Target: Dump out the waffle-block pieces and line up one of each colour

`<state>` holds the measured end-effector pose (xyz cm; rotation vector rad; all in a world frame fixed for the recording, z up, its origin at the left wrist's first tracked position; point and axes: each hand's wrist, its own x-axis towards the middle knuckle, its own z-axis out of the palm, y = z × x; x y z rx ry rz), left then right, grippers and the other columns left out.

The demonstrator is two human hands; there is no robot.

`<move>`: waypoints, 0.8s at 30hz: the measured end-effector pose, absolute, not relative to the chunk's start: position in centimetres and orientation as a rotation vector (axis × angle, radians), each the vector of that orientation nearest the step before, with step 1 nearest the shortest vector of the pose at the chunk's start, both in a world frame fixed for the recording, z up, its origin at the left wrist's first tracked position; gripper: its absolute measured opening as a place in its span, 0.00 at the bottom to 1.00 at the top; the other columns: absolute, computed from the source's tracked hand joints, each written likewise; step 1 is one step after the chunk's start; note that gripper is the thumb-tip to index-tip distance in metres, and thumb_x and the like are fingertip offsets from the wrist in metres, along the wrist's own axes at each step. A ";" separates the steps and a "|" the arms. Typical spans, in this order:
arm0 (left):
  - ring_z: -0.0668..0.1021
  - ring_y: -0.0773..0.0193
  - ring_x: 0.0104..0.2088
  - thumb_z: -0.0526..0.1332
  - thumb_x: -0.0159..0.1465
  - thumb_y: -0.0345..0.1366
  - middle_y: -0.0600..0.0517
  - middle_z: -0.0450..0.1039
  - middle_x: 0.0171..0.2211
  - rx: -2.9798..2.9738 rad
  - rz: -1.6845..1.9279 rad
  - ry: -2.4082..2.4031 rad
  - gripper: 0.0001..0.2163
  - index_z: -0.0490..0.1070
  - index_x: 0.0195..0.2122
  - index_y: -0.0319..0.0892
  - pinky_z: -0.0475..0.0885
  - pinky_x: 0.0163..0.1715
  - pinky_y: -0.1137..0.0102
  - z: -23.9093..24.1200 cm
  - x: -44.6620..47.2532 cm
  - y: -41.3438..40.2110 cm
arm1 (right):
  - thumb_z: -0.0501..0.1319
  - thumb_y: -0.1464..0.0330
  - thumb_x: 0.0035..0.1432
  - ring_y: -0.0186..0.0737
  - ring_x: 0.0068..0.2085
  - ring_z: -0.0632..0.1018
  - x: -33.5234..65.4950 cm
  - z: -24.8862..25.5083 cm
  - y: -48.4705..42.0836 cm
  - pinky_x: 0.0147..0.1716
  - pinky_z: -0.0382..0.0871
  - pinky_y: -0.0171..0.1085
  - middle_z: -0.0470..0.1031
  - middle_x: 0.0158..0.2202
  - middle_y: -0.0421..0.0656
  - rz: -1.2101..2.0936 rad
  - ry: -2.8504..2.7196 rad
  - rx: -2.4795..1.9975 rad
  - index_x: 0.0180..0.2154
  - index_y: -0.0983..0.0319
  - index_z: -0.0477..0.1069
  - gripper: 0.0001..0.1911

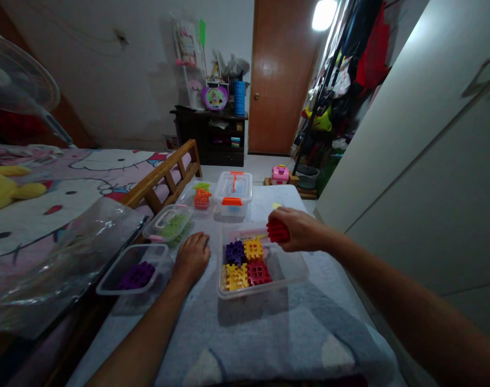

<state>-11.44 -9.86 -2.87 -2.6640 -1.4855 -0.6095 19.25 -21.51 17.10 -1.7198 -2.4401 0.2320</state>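
Observation:
My right hand [295,228] is closed around red plastic building blocks [277,231], held above the right rear part of a clear plastic box [264,290]. Inside that box, purple blocks [235,252], yellow blocks [236,277] and dark red blocks [258,272] stand grouped at the left, and its right side shows bare plastic. My left hand [194,255] lies on the cloth left of the box, fingers stretched out and holding nothing. Beside it are a container of purple blocks [136,276] and a container of green pieces [174,226].
Farther back on the table [309,322] stand a lidded clear box with orange latches [233,201] and a tray with orange blocks [203,199]. A wooden bed rail [160,180] and a clear plastic bag [79,252] border the left. A white cabinet [414,145] rises at right.

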 end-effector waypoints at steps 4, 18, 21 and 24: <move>0.73 0.52 0.57 0.52 0.66 0.32 0.40 0.73 0.56 -2.662 -0.586 -1.498 0.18 0.73 0.53 0.38 0.65 0.60 0.59 -2.8 -11.3 -9.9 | 0.67 0.69 0.47 0.47 0.43 0.77 15.7 16.0 -22.0 0.42 0.68 0.41 0.76 0.44 0.51 0.103 -2.803 -1.814 0.46 0.63 0.70 0.21; 0.73 0.51 0.57 0.53 0.65 0.32 0.41 0.73 0.56 -2.675 -0.635 -1.488 0.17 0.73 0.53 0.39 0.66 0.59 0.57 -2.9 -11.4 -9.7 | 0.67 0.72 0.46 0.54 0.46 0.80 14.0 10.8 -21.3 0.44 0.74 0.44 0.77 0.46 0.61 -0.032 -2.916 -2.074 0.52 0.71 0.67 0.29; 0.73 0.52 0.57 0.52 0.65 0.32 0.41 0.73 0.55 -2.676 -0.638 -1.487 0.17 0.73 0.53 0.39 0.66 0.59 0.58 -2.7 -11.4 -9.8 | 0.66 0.72 0.46 0.57 0.48 0.80 13.7 10.7 -21.4 0.45 0.74 0.46 0.75 0.50 0.67 -0.035 -2.926 -2.106 0.55 0.74 0.64 0.33; 0.73 0.51 0.56 0.52 0.65 0.32 0.40 0.74 0.55 -2.679 -0.635 -1.480 0.17 0.73 0.53 0.38 0.66 0.60 0.58 -2.6 -11.3 -9.9 | 0.65 0.73 0.48 0.57 0.48 0.81 13.4 10.5 -21.6 0.45 0.74 0.47 0.75 0.51 0.69 -0.009 -2.917 -2.139 0.55 0.74 0.62 0.32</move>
